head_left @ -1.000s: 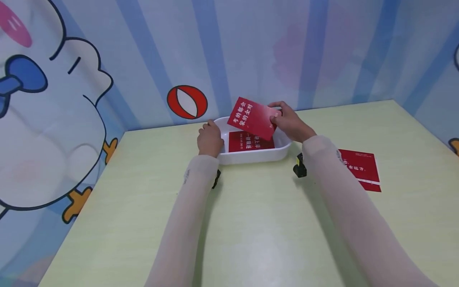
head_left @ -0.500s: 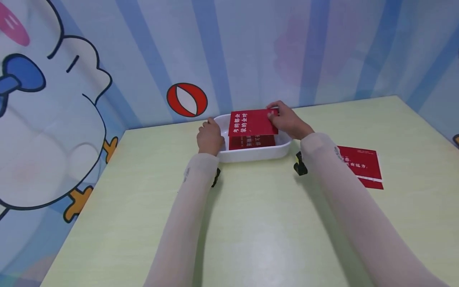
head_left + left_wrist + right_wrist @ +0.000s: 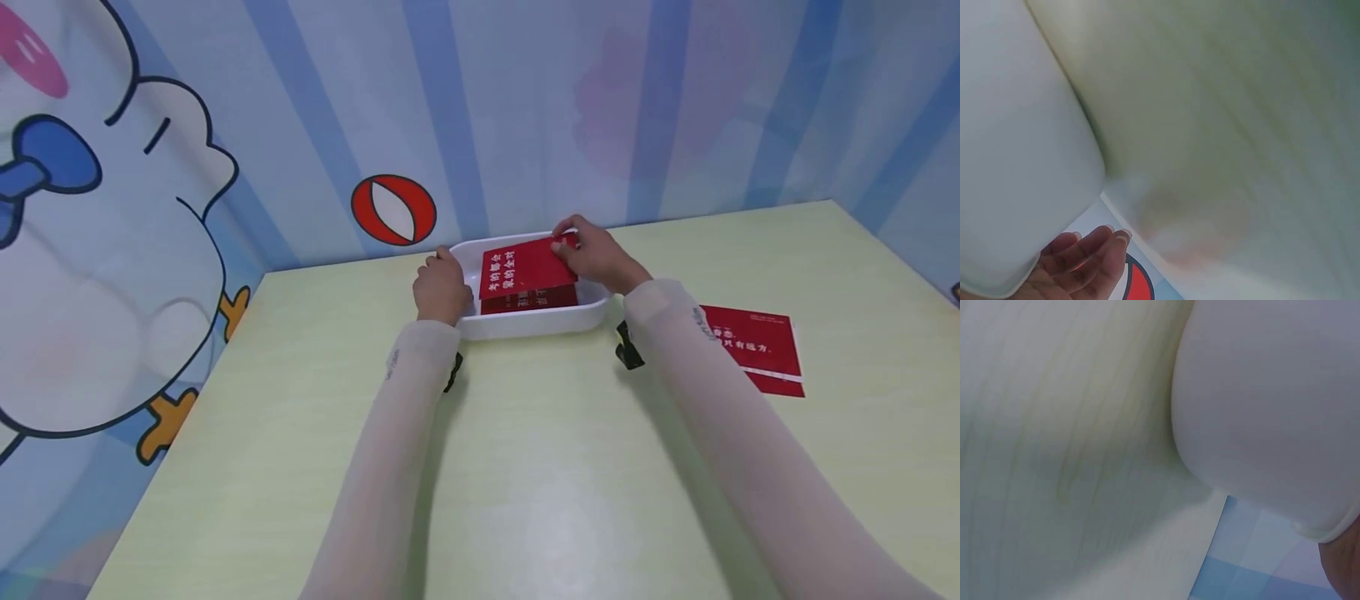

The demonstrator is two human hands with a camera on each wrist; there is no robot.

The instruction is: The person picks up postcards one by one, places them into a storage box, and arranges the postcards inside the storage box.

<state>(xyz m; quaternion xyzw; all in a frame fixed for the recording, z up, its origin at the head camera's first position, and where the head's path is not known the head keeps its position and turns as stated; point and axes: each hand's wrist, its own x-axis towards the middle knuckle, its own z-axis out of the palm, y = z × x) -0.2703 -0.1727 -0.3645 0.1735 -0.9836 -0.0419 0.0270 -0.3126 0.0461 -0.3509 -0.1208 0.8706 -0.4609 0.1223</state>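
Note:
A white plastic tray (image 3: 536, 323) stands at the back of the table. My left hand (image 3: 441, 287) holds its left end, thumb at the rim; the left wrist view shows those fingers (image 3: 1088, 259) outside the wall (image 3: 1022, 144). My right hand (image 3: 597, 254) pinches the right end of a red card (image 3: 534, 265) with white lettering. This card slants over the tray, its left end lower. Beneath it a second red card (image 3: 551, 298) lies in the tray, partly covered. In the right wrist view, the tray's outer wall (image 3: 1266, 406) hides most of the hand.
Another red card (image 3: 768, 350) with a white stripe lies on the pale table (image 3: 540, 467) at the right, partly hidden by my right sleeve (image 3: 720, 417). Close behind the tray rises a blue striped wall (image 3: 525, 108) with cartoon pictures.
My right hand has lowered the red card toward the tray and turned it. It now covers more of the card beneath. My left hand stays at the tray's left end.

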